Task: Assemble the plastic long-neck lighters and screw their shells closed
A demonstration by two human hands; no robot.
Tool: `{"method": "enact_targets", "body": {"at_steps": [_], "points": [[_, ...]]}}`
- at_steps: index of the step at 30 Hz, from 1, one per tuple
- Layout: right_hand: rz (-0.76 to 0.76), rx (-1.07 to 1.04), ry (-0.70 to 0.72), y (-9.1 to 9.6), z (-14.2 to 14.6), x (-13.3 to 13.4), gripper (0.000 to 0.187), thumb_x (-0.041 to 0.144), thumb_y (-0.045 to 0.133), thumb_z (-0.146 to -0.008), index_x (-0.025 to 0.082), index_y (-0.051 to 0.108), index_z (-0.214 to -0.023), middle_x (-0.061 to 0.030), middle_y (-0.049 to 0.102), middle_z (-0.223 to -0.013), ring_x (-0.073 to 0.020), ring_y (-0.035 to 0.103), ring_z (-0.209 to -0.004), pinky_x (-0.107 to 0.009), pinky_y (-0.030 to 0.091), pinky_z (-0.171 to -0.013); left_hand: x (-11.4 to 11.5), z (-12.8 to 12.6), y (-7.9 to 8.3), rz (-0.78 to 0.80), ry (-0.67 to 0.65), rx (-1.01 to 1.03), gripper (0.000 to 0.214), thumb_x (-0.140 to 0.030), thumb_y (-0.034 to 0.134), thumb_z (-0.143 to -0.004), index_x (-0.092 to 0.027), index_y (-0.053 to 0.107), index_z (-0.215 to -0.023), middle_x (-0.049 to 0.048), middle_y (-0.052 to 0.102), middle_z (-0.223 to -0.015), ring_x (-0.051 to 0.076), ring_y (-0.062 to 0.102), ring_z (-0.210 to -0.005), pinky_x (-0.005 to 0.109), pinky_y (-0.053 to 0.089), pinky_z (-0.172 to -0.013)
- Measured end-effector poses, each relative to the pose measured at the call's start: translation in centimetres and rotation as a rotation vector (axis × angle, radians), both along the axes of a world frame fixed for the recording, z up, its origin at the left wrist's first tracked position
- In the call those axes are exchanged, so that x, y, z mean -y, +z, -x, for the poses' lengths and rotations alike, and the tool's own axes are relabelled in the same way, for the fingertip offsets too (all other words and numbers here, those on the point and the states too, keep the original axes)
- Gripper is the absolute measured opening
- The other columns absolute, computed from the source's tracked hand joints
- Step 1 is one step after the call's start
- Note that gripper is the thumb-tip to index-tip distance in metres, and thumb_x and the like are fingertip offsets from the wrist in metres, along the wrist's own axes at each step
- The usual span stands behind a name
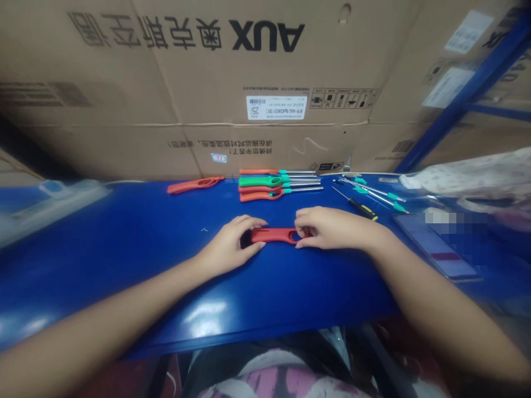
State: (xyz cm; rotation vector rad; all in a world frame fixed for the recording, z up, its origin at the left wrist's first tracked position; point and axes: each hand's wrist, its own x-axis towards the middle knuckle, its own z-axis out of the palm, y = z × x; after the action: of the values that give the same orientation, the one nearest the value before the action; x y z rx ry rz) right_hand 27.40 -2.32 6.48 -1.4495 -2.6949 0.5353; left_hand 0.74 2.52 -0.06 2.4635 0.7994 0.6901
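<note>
A red plastic lighter handle lies on the blue table, held at both ends. My left hand curls its fingers around the handle's left end. My right hand pinches the right end, near an oval hole in the handle. Both hands rest on the table surface.
Behind the hands lie a row of red and green long-nosed lighters, a separate red handle shell, and several metal rods with teal tips. A screwdriver and a phone sit to the right. Cardboard boxes stand behind.
</note>
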Motion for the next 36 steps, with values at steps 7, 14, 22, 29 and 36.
{"method": "enact_targets", "body": {"at_steps": [7, 14, 22, 29, 36], "points": [[-0.234, -0.082, -0.05, 0.1, -1.3, -0.8, 0.023, 0.03, 0.051, -0.099, 0.017, 0.064, -0.086, -0.0058, 0.066, -0.087, -0.0166, 0.056, -0.077, -0.028, 0.039, -0.07, 0.0, 0.0, -0.1, 0.045, 0.055, 0.023, 0.039, -0.031, 0.069, -0.087, -0.019, 0.061, -0.122, 0.0093, 0.069, -0.118, 0.025, 0.065, -0.109, 0.044, 0.051, -0.099], [-0.294, -0.042, -0.123, 1.2, -2.6, -0.8, 0.026, 0.026, 0.05, -0.097, 0.015, 0.066, -0.079, -0.008, 0.068, -0.081, -0.0172, 0.057, -0.072, -0.028, 0.039, -0.069, -0.1, 0.1, -0.5, 0.025, 0.071, 0.043, 0.037, -0.03, 0.069, -0.087, -0.019, 0.06, -0.121, 0.0077, 0.068, -0.108, 0.024, 0.065, -0.102, 0.044, 0.053, -0.094], [0.091, 0.044, -0.023, -0.2, -0.7, -0.2, 0.023, 0.03, 0.055, -0.095, 0.019, 0.07, -0.081, -0.0034, 0.071, -0.079, -0.0153, 0.059, -0.068, -0.027, 0.038, -0.063, -0.3, 0.0, -0.7, 0.002, 0.107, 0.046, 0.035, -0.027, 0.063, -0.089, -0.018, 0.06, -0.123, 0.0086, 0.065, -0.107, 0.024, 0.063, -0.103, 0.045, 0.053, -0.094], [-0.02, 0.101, -0.067, -0.2, -0.3, -0.2, 0.022, 0.034, 0.063, -0.09, 0.019, 0.061, -0.075, -0.0031, 0.066, -0.079, -0.0142, 0.054, -0.067, -0.026, 0.032, -0.058, 0.1, 0.0, 0.0, -0.062, 0.079, 0.064, 0.031, -0.024, 0.059, -0.089, -0.019, 0.062, -0.12, 0.0102, 0.063, -0.121, 0.026, 0.058, -0.116, 0.046, 0.048, -0.104], [-0.062, -0.002, -0.047, -0.5, -0.2, -0.1, 0.022, 0.027, 0.066, -0.086, 0.02, 0.059, -0.105, -0.0039, 0.063, -0.105, -0.0141, 0.057, -0.078, -0.024, 0.036, -0.062, 1.0, 0.0, 0.8, -0.104, -0.064, -0.037, 0.03, -0.037, 0.063, -0.092, -0.023, 0.068, -0.119, 0.0076, 0.067, -0.122, 0.026, 0.061, -0.116, 0.045, 0.047, -0.104]]}}
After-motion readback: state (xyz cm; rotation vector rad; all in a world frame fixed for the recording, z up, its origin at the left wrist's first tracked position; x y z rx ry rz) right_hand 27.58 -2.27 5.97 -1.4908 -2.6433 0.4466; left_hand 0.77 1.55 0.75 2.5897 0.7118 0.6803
